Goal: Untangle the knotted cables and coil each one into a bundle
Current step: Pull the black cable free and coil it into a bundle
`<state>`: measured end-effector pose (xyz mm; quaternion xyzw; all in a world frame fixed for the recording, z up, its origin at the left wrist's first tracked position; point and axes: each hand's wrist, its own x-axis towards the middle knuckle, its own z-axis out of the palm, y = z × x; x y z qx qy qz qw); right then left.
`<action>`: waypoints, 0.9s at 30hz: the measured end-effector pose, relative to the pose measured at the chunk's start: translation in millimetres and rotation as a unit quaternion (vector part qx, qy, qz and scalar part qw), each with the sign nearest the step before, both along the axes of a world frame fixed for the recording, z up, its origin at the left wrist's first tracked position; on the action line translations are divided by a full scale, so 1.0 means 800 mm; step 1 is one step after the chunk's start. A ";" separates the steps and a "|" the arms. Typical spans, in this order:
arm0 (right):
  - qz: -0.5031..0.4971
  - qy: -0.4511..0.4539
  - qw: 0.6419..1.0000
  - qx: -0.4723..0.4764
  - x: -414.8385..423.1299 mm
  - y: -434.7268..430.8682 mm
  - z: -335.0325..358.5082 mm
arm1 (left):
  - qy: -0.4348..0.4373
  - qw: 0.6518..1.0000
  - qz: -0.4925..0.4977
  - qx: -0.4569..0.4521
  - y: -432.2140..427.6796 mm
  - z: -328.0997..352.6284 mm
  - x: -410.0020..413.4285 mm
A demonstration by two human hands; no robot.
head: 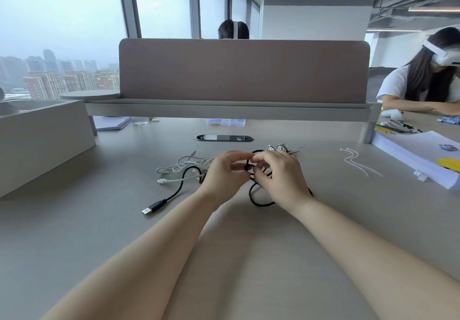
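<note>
Black cable [258, 201] pinched between fingers [245, 156] of both hands.

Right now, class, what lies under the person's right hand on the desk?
Loops of the black cable show beneath the right hand, one curving out onto the desk. The hand covers where those loops cross, so any knot there cannot be seen.
</note>
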<state>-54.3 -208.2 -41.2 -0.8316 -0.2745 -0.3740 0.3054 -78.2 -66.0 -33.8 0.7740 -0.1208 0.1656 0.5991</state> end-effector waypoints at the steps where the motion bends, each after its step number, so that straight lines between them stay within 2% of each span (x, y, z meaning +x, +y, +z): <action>1: -0.005 0.001 1.000 -0.004 -0.001 0.001 0.000 | -0.010 0.999 0.017 0.035 0.000 -0.001 0.001; 3: -0.004 0.021 1.000 -0.005 -0.003 0.003 0.000 | -0.025 0.994 0.059 0.087 -0.001 -0.002 0.001; 5: 0.000 0.066 0.998 0.019 -0.003 0.006 0.000 | -0.022 0.990 0.100 0.096 -0.001 -0.002 0.001; 10: -0.023 0.204 0.962 0.182 0.003 0.001 0.007 | 0.075 0.987 0.117 0.084 0.006 -0.002 0.001; 12: -0.029 0.236 0.942 0.237 0.008 -0.007 0.009 | 0.109 0.989 0.085 0.047 0.008 0.000 -0.001; 15: -0.027 0.271 0.920 0.282 0.015 -0.016 0.008 | 0.106 0.989 0.022 -0.097 0.009 0.013 -0.004; 18: -0.020 0.276 0.929 0.246 0.014 -0.017 0.006 | 0.103 0.962 -0.040 -0.251 0.015 0.022 -0.005; 21: -0.018 0.239 0.956 0.169 0.011 -0.018 0.004 | 0.098 0.936 -0.083 -0.327 0.019 0.023 -0.008; 24: -0.026 0.238 0.966 0.100 0.004 -0.014 0.005 | 0.084 0.930 -0.061 -0.352 0.017 0.022 -0.008; 27: -0.069 0.249 0.966 0.011 -0.002 -0.011 0.006 | 0.052 0.958 -0.012 -0.281 0.016 0.024 -0.010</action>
